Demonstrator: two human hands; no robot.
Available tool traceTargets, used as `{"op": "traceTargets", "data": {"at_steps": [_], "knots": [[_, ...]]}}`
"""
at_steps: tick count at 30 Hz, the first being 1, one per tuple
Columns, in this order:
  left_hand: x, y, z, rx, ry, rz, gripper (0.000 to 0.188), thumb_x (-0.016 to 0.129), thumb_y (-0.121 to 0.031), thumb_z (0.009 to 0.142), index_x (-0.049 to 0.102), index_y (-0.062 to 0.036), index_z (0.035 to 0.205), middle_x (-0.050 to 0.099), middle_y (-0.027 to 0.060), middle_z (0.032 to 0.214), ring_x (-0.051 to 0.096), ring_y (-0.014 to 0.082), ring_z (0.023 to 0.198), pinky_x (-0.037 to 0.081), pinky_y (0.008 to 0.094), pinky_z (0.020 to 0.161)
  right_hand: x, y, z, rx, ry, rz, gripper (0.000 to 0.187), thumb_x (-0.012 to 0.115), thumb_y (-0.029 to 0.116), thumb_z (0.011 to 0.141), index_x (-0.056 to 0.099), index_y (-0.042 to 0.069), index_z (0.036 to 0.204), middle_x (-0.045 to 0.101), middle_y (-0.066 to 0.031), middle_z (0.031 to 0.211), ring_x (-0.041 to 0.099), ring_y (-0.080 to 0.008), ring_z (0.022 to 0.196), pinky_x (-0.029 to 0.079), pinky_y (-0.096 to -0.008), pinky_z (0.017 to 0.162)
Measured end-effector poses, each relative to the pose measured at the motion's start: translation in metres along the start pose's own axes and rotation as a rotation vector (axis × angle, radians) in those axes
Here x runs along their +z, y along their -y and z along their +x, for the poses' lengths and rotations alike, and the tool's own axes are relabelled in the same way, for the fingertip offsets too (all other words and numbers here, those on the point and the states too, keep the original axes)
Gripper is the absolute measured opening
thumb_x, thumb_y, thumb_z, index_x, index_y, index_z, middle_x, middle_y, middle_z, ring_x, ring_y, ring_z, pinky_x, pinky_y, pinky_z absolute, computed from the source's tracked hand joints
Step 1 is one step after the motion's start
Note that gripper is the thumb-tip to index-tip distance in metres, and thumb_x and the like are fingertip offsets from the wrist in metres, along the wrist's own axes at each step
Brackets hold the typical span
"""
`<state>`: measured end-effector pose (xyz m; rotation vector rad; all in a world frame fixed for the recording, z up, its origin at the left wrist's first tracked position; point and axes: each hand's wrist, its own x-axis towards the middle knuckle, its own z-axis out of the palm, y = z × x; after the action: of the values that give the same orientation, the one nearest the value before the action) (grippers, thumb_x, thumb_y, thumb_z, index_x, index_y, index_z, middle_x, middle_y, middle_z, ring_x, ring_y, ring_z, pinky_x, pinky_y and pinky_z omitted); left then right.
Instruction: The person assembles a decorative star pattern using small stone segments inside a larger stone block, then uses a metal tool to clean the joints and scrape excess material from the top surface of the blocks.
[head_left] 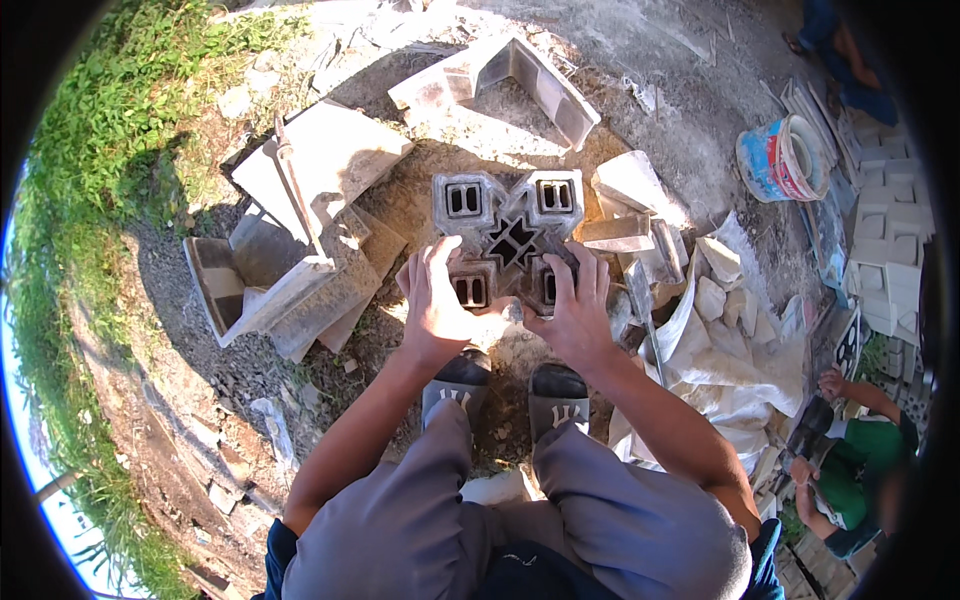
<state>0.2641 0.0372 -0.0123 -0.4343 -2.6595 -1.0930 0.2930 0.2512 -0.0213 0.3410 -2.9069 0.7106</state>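
A grey X-shaped concrete breeze block point(512, 210) lies on the ground just ahead of my feet. Square openings pierce its corners, and a star-shaped one sits at its centre. My left hand point(437, 312) is closed round the near left corner, fingers along the outer side and thumb toward the near edge. On the near right corner my right hand point(577, 308) has a matching grip, its thumb close to the left one. The hands partly cover the two near corners, and the block's underside is hidden.
Angled mould panels point(545, 85) lie beyond the block. To the left are more panels point(290, 290) with a rod point(290, 185) across them; mould pieces point(640, 225) sit right. Farther right are a rubble-strewn white sack point(690, 350), a blue-and-red bucket point(765, 165) and another person point(865, 460).
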Motion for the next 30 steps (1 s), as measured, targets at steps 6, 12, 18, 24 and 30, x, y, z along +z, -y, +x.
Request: {"op": "traceTargets", "data": {"at_steps": [6, 12, 18, 24, 30], "knots": [[-0.019, 0.009, 0.047, -0.162, 0.056, 0.169, 0.086, 0.089, -0.022, 0.075, 0.044, -0.0092, 0.147, 0.057, 0.0168, 0.133, 0.052, 0.0370, 0.126, 0.036, 0.0505, 0.111, -0.001, 0.000, 0.002, 0.001, 0.002, 0.004, 0.081, 0.086, 0.030, 0.071, 0.048, 0.001, 0.137, 0.038, -0.0259, 0.136, 0.042, -0.0474, 0.125, 0.040, -0.0605, 0.106], [-0.018, 0.046, 0.104, 0.092, 0.329, 0.208, 0.080, 0.086, -0.020, 0.079, 0.047, -0.0074, 0.148, 0.053, 0.0192, 0.146, 0.049, 0.0401, 0.136, 0.040, 0.0500, 0.115, 0.001, -0.001, 0.002, -0.006, -0.013, 0.018, 0.080, 0.086, 0.030, 0.072, 0.048, 0.001, 0.136, 0.039, -0.0254, 0.136, 0.042, -0.0471, 0.125, 0.040, -0.0607, 0.106], [-0.016, 0.061, 0.136, 0.131, 0.613, 0.181, 0.072, 0.086, -0.016, 0.080, 0.052, -0.0025, 0.141, 0.056, 0.0190, 0.135, 0.056, 0.0393, 0.126, 0.047, 0.0455, 0.109, 0.003, -0.003, 0.001, -0.035, -0.055, -0.002, 0.081, 0.086, 0.030, 0.071, 0.049, 0.001, 0.136, 0.040, -0.0253, 0.136, 0.045, -0.0466, 0.123, 0.043, -0.0600, 0.102], [-0.015, 0.068, 0.150, 0.286, 0.715, 0.181, 0.054, 0.084, -0.015, 0.082, 0.056, 0.0060, 0.124, 0.053, 0.0199, 0.114, 0.057, 0.0380, 0.106, 0.051, 0.0429, 0.093, 0.004, -0.005, -0.001, 0.004, -0.026, 0.029, 0.088, 0.089, 0.025, 0.070, 0.043, 0.009, 0.142, 0.038, -0.0234, 0.140, 0.042, -0.0457, 0.127, 0.039, -0.0594, 0.108], [-0.020, 0.063, 0.152, 0.286, 0.736, 0.169, 0.053, 0.087, -0.021, 0.081, 0.056, 0.0079, 0.112, 0.050, 0.0189, 0.109, 0.056, 0.0367, 0.101, 0.050, 0.0435, 0.090, 0.001, -0.001, 0.000, 0.000, -0.024, 0.031, 0.086, 0.088, 0.027, 0.072, 0.042, 0.008, 0.142, 0.037, -0.0238, 0.140, 0.041, -0.0464, 0.126, 0.039, -0.0605, 0.107]]}}
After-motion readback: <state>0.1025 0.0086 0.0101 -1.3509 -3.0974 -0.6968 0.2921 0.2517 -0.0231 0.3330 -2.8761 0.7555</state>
